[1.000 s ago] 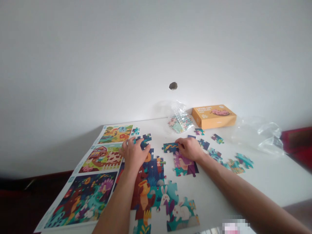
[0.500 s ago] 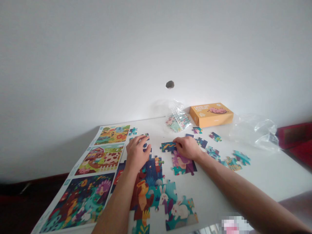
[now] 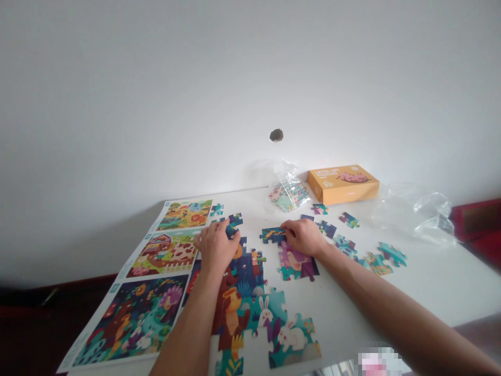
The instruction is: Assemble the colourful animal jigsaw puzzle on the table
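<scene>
A partly joined picture puzzle (image 3: 250, 292) lies on the white table (image 3: 422, 292). My left hand (image 3: 214, 246) rests on its upper left part, fingers curled around a dark blue piece (image 3: 234, 223) at the puzzle's top edge. My right hand (image 3: 304, 236) lies on a separate joined cluster with a purple figure (image 3: 295, 263), fingertips pinching a blue and orange piece (image 3: 271, 235) at its top left.
A printed guide sheet (image 3: 156, 277) with three pictures lies at the left. Several loose pieces (image 3: 368, 256) are scattered to the right. An orange box (image 3: 343, 184), a bag of pieces (image 3: 288, 193) and an empty clear bag (image 3: 418, 209) sit near the wall.
My left hand has shifted a little along the puzzle's top edge with the dark blue piece. My right hand has stayed on the blue and orange piece.
</scene>
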Demonstrator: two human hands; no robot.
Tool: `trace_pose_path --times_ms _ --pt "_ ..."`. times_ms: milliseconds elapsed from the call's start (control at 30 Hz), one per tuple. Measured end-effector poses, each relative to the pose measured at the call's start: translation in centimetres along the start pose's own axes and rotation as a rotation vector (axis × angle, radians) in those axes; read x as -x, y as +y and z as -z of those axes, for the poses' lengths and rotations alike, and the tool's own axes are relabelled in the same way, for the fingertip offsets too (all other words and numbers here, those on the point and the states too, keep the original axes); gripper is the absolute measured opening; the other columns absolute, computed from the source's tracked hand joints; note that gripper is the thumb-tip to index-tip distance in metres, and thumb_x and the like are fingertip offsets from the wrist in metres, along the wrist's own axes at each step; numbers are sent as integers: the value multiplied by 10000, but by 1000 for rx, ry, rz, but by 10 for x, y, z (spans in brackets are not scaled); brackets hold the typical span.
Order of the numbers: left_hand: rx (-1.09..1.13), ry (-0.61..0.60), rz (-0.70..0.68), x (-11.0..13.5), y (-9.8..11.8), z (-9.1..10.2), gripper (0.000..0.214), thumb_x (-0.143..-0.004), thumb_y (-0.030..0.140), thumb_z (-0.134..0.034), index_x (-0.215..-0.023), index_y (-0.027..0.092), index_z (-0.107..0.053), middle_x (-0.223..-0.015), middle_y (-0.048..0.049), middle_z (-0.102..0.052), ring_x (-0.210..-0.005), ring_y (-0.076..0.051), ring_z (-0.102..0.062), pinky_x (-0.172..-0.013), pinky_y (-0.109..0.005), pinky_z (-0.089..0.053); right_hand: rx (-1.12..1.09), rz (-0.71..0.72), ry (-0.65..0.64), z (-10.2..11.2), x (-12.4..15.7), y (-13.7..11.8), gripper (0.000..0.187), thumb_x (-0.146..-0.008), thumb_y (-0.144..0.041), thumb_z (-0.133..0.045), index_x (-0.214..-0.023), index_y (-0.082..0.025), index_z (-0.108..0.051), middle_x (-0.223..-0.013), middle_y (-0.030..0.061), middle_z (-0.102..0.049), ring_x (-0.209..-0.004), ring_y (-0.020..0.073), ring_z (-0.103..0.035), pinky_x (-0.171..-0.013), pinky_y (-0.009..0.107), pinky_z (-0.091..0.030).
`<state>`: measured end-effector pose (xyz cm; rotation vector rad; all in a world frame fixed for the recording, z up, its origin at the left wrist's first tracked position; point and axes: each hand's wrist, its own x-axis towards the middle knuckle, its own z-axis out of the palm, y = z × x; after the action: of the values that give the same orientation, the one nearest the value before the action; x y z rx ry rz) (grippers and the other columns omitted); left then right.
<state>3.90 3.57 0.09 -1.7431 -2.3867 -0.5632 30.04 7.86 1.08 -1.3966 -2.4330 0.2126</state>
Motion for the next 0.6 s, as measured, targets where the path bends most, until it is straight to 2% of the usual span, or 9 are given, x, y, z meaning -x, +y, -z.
trace_pose_path --times_ms 600 --pt "28 0 -11 1 -2 -1 399 -859 380 -625 -1232 242 -660 -1202 -92 -684 -1178 -333 -574 -1052 -511 -354 2 -9 -29 3 0 -2 350 -907 -230 -467 -1095 -234 -763 -933 63 -789 -818 200 -722 -739 266 -475"
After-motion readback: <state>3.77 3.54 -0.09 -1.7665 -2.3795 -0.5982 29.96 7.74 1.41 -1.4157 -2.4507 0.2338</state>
